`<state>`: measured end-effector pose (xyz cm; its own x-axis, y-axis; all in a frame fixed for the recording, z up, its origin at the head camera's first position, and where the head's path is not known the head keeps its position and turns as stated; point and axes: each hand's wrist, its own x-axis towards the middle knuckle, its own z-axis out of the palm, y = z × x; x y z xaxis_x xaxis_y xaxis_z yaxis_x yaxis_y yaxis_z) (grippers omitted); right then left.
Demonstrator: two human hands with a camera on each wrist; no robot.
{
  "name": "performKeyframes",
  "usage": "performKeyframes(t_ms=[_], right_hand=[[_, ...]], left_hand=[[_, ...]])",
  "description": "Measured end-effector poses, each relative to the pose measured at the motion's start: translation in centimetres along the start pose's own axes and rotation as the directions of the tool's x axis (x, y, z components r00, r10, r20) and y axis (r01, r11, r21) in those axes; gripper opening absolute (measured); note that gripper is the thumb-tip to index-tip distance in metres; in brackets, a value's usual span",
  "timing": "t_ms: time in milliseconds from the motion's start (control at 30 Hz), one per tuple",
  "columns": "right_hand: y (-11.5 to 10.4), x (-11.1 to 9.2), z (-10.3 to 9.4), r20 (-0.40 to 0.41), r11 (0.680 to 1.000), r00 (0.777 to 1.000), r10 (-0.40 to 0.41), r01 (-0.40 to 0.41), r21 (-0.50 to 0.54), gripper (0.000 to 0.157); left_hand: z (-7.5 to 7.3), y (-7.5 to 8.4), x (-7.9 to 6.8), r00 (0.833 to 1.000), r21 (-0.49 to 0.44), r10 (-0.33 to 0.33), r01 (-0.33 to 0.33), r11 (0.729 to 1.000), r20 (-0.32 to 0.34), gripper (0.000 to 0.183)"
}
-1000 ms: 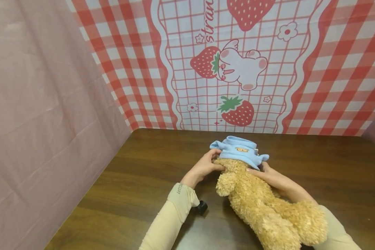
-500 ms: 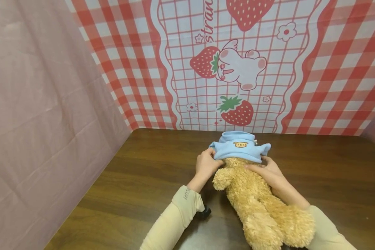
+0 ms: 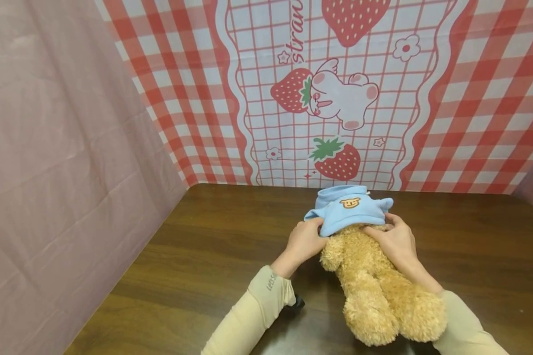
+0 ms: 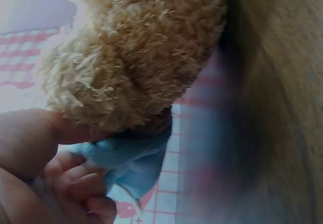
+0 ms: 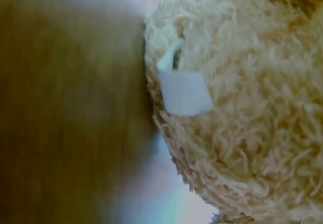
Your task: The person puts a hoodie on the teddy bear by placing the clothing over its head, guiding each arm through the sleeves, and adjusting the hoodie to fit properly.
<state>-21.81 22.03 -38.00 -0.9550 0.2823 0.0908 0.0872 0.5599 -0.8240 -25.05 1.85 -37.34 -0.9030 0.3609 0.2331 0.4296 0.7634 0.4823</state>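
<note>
A fluffy tan teddy bear (image 3: 359, 276) lies on the table, legs toward the camera. A light blue doll shirt (image 3: 352, 217) with a small bear-face patch covers its head, which is hidden. At the shirt's left lower edge my left hand (image 3: 305, 241) pinches the hem, beside the bear's arm. In the left wrist view, curled fingers (image 4: 83, 186) meet the blue cloth below the fur. My right hand (image 3: 397, 241) grips the right end of the hem, thumb over the bear's upper body. The right wrist view shows only fur with a white tag (image 5: 184, 93); that hand is out of it.
The brown wooden table (image 3: 195, 256) extends to both sides. Behind it hangs a red-and-white checked cloth (image 3: 195, 98) with strawberry prints, and a pink curtain (image 3: 71, 148) hangs on the left. A small black object (image 3: 298, 301) shows beneath the left cuff.
The shirt has shifted right and its left hem is pulled lower. Both hands have moved right, the right one also farther from the camera. The bear's legs have swung left and away.
</note>
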Motion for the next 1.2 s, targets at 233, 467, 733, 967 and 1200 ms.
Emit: performKeyframes(t_ms=[233,467,733,967,1200], right_hand=[[1.0,0.6,-0.6,0.071,0.997,0.997,0.031,-0.036,0.072,0.084],[0.8,0.7,-0.8,0.136,0.963,0.986,-0.098,0.059,0.264,0.066],[0.5,0.4,-0.8,0.119,0.956,0.949,-0.292,0.289,0.039,0.039],[0.2,-0.1,-0.2,0.203,0.893,0.881,-0.426,0.446,-0.064,0.017],[0.0,0.0,-0.9,0.248,0.895,0.883,-0.398,0.433,-0.105,0.031]], left_hand=[[0.0,0.4,0.0,0.989,-0.264,0.005,0.034,0.964,0.146,0.008],[1.7,2.1,-0.4,0.954,-0.647,-0.227,0.299,0.701,0.195,0.107],[2.3,1.9,0.0,0.882,-0.682,-0.457,0.405,0.609,0.115,0.111],[2.1,0.8,0.2,0.844,-0.654,-0.531,0.36,0.665,-0.075,0.062],[1.8,0.1,0.1,0.912,-0.599,-0.403,0.283,0.749,-0.072,0.028]])
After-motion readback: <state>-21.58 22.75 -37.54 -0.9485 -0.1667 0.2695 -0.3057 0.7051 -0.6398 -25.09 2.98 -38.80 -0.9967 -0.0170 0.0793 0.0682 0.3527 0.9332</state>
